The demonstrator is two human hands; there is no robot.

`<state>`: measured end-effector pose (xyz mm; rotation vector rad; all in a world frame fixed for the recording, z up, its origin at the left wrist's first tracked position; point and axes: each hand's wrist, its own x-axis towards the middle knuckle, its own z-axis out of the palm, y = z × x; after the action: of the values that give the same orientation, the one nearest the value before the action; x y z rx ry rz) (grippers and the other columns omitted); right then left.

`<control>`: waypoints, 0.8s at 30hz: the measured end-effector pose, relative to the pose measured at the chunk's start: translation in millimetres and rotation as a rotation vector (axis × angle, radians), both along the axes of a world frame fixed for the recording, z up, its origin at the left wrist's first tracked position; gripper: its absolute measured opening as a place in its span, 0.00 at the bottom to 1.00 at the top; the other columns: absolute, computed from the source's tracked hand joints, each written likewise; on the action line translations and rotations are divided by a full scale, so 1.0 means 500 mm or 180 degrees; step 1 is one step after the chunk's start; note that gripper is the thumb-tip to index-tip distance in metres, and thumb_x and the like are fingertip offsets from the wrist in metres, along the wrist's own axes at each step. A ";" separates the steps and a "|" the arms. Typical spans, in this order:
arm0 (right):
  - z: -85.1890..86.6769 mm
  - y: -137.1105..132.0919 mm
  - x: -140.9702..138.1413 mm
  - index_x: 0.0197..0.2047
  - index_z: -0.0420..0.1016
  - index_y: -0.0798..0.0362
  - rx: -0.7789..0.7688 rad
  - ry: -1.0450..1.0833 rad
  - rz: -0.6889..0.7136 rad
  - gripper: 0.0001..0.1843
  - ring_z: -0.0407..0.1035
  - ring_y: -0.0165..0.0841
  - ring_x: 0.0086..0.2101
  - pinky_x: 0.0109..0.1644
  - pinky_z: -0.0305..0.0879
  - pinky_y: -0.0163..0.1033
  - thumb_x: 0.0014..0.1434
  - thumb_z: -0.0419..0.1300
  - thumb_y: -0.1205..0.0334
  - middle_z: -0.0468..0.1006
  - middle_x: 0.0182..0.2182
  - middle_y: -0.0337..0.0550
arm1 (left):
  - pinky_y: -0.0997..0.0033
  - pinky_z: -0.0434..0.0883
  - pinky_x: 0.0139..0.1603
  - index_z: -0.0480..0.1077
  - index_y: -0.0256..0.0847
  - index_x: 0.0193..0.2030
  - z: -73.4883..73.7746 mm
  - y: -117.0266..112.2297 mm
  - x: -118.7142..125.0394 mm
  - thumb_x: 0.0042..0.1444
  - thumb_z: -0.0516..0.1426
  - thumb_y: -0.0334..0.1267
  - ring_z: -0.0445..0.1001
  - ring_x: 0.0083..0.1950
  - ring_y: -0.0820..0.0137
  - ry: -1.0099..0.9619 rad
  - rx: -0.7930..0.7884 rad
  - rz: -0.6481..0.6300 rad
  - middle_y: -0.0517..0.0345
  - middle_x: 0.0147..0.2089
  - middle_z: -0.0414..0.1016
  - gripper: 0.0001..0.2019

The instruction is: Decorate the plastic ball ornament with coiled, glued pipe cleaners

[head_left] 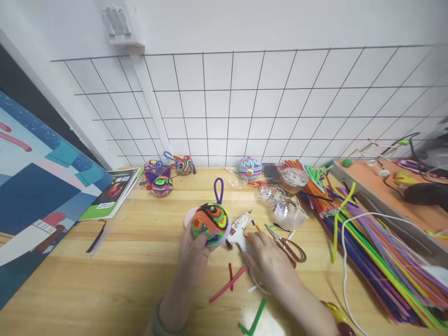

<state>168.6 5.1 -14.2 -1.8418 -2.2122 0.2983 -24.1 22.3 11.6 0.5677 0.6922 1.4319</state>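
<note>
My left hand (pixel 196 249) is closed round a ball ornament (pixel 211 221) covered in coiled, multicoloured pipe cleaners. A purple loop (pixel 219 190) stands up from its top, and a dark tassel hangs by its lower right edge. A white disc (pixel 189 217) shows partly behind the ball. To the right, my right hand (pixel 268 256) has its fingers curled over the handle of a white glue gun (pixel 239 226), whose nozzle points away from me. Something orange shows at the fingertips. Red-handled scissors (pixel 289 246) lie open just beyond this hand.
Pink (pixel 229 284) and green pipe cleaner pieces (pixel 255 319) lie in front. Finished ornaments (pixel 162 184) stand at the back left. Clear plastic half-shells (pixel 290 214) and a tape roll (pixel 294 179) sit back right. Pipe cleaner bundles (pixel 378 266) and a white cable (pixel 345 261) fill the right side.
</note>
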 end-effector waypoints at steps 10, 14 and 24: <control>-0.031 0.030 -0.030 0.47 0.72 0.62 0.0023 0.0361 -0.0131 0.22 0.74 0.40 0.39 0.45 0.69 0.40 0.47 0.52 0.78 0.75 0.42 0.57 | 0.55 0.74 0.49 0.69 0.45 0.52 0.014 -0.002 -0.008 0.43 0.67 0.43 0.75 0.51 0.58 -0.0067 0.0137 0.0106 0.52 0.51 0.76 0.27; -0.023 0.043 0.012 0.51 0.70 0.62 0.0215 0.0728 -0.0239 0.25 0.73 0.43 0.41 0.48 0.69 0.44 0.48 0.52 0.72 0.74 0.43 0.57 | 0.54 0.73 0.51 0.68 0.45 0.54 0.009 -0.001 -0.008 0.44 0.68 0.41 0.75 0.51 0.59 -0.0118 0.0183 0.0083 0.51 0.52 0.76 0.28; 0.092 -0.043 0.087 0.47 0.73 0.51 0.0037 0.3245 -0.0048 0.19 0.66 0.38 0.24 0.31 0.66 0.41 0.61 0.53 0.48 0.70 0.21 0.40 | 0.53 0.68 0.58 0.68 0.43 0.57 -0.003 0.000 0.002 0.39 0.70 0.39 0.67 0.61 0.51 0.0042 0.0381 0.0112 0.46 0.59 0.72 0.35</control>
<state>212.2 -16.5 31.9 -1.2338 -1.4572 0.9562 -23.1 22.2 10.4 0.6613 0.6325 1.5107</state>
